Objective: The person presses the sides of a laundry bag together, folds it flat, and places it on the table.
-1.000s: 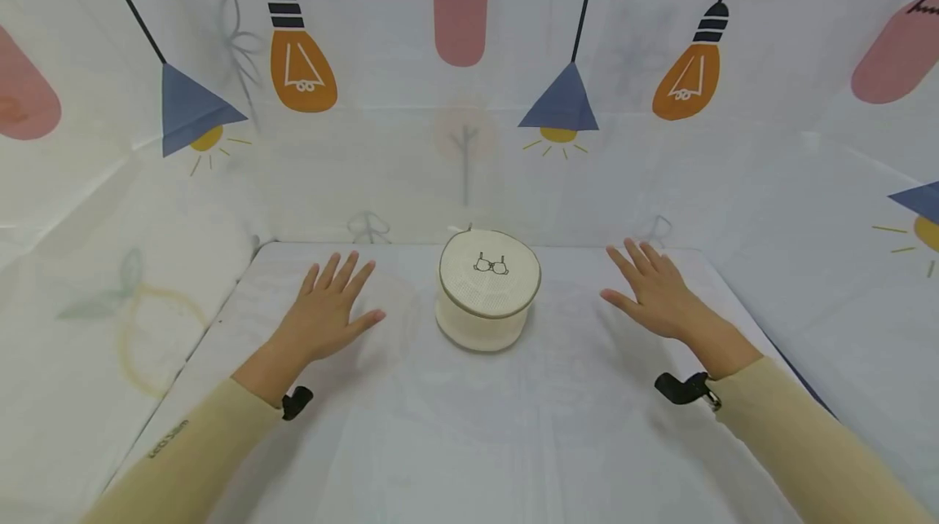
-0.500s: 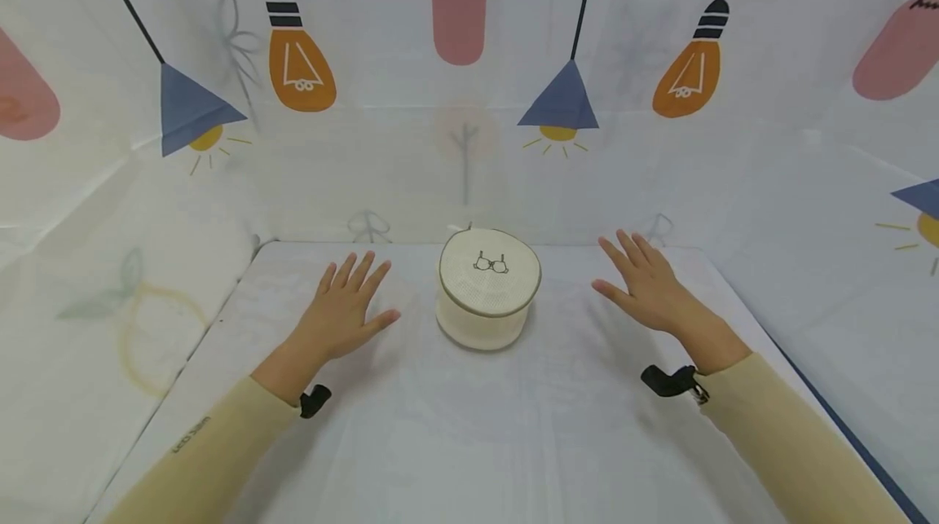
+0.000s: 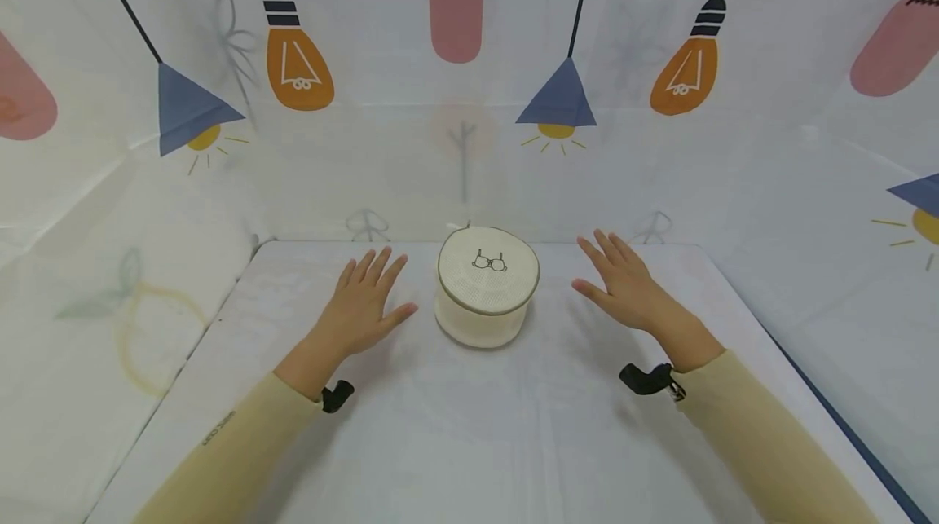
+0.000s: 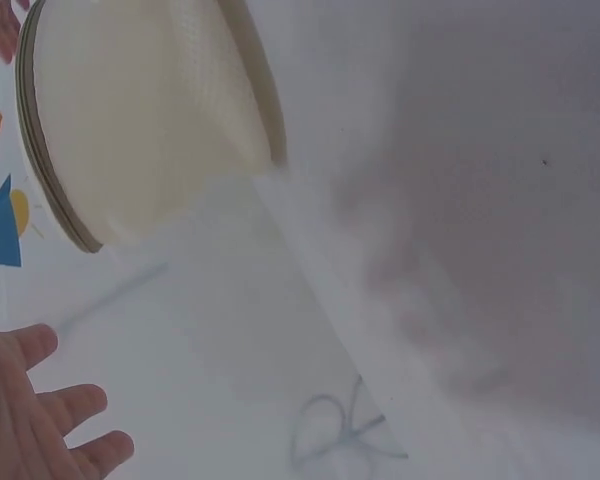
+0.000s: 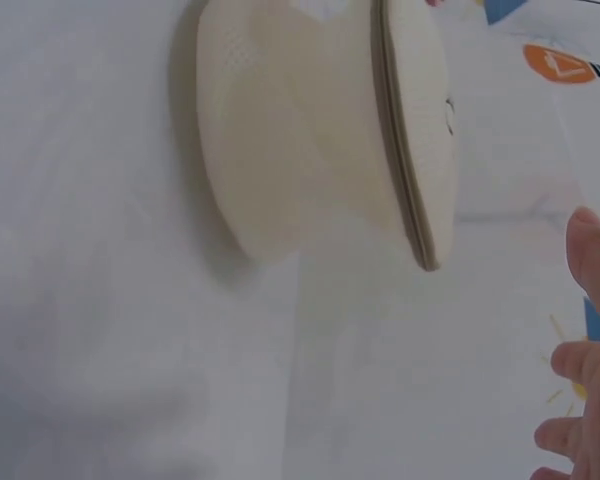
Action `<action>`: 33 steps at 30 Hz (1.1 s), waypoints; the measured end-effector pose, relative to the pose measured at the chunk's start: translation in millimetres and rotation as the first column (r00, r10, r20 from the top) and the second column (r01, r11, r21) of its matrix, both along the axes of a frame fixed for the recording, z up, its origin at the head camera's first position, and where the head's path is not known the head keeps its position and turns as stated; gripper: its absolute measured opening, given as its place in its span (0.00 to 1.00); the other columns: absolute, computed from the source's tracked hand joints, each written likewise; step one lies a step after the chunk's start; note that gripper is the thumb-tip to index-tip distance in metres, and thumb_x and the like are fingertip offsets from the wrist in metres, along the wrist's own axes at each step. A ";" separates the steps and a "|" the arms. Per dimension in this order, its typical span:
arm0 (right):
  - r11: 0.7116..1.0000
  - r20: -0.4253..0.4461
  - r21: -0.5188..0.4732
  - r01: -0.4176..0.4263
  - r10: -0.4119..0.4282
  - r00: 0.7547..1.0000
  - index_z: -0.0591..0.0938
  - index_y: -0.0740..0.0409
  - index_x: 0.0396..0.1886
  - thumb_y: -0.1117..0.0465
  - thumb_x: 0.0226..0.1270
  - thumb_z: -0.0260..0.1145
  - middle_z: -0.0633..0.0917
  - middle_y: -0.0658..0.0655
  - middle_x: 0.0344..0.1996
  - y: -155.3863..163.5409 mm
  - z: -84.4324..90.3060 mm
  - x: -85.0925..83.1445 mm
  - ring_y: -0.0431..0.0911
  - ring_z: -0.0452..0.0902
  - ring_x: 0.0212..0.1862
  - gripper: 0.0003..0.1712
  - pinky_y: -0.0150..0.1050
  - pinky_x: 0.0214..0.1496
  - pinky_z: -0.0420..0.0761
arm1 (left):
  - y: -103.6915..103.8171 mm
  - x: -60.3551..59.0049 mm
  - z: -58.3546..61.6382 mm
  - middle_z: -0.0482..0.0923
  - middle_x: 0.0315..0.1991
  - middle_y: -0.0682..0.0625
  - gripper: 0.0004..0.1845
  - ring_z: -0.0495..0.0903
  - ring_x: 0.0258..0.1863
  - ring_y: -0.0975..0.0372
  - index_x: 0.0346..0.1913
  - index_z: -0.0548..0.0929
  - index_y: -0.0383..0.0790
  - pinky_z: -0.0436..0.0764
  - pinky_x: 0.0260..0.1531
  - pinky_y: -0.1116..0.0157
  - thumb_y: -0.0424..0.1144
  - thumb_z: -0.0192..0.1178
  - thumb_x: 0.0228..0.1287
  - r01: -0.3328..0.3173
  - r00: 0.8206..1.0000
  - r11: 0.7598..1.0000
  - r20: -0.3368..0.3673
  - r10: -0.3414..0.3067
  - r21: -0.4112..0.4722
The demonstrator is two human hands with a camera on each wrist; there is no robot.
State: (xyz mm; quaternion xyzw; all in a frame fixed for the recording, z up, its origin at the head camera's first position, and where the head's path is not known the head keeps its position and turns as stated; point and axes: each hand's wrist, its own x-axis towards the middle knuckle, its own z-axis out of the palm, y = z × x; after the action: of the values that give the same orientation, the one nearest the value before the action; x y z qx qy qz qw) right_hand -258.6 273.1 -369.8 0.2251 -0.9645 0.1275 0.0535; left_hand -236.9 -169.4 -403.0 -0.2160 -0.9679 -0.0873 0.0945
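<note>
A cream, round mesh laundry bag (image 3: 484, 279) stands upright on the white-covered table (image 3: 455, 442), its lid edged by a zip and printed with a small bra-like outline. To its left is my left hand (image 3: 359, 308), fingers spread and straight, apart from the bag and holding nothing. On the other side my right hand (image 3: 623, 288) is likewise spread, a little farther from the bag. The left wrist view shows the bag's side (image 4: 130, 110) beyond the fingers (image 4: 75, 405). In the right wrist view, the zip (image 5: 395, 130) runs around the lid's edge, with fingertips (image 5: 585, 240) at the right.
Behind the table hangs a white sheet (image 3: 396, 157) printed with lamps and bulbs, and it continues along both sides. A black wrist mount (image 3: 337, 396) sits under the left sleeve's cuff, another mount (image 3: 645, 379) under the right one.
Both hands have moved inward toward the laundry bag, the left hand rightward and the right hand leftward and slightly up in view. The bag stays in place on the table.
</note>
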 end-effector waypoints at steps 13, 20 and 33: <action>0.994 -0.033 -0.108 -0.027 0.024 0.999 0.54 0.59 0.80 0.38 0.77 0.53 0.48 0.71 0.78 -15.5 -9.0 -3.2 0.68 0.37 0.78 0.45 0.70 0.73 0.42 | 18.3 -3.5 -3.5 0.45 0.80 0.39 0.43 0.44 0.78 0.43 0.81 0.50 0.44 0.43 0.74 0.42 0.65 0.45 0.74 0.021 1.000 0.996 -0.015 -0.020 0.087; 0.985 -0.020 -0.173 -0.019 0.016 1.000 0.56 0.56 0.80 0.39 0.77 0.53 0.49 0.68 0.79 -26.0 -14.5 -3.2 0.67 0.38 0.78 0.43 0.70 0.73 0.44 | 29.0 -11.8 -9.9 0.50 0.78 0.37 0.42 0.50 0.76 0.42 0.80 0.52 0.42 0.46 0.74 0.44 0.65 0.43 0.75 0.039 0.999 0.986 -0.042 -0.033 0.163; 0.957 0.029 -0.288 -0.029 0.039 0.999 0.56 0.55 0.80 0.43 0.79 0.52 0.51 0.68 0.78 -47.6 -33.4 -10.0 0.66 0.41 0.78 0.38 0.70 0.72 0.50 | 56.7 -26.8 -22.0 0.58 0.75 0.34 0.39 0.58 0.74 0.43 0.78 0.55 0.40 0.58 0.72 0.45 0.59 0.48 0.76 0.057 0.998 0.952 -0.048 -0.044 0.302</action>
State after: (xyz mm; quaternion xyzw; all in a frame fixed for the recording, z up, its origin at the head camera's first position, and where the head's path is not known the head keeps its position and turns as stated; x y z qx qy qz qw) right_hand -268.7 225.5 -403.2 0.2293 -0.9325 0.2711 0.0667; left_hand -263.7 -112.7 -425.0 -0.2254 -0.9351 -0.2326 0.1436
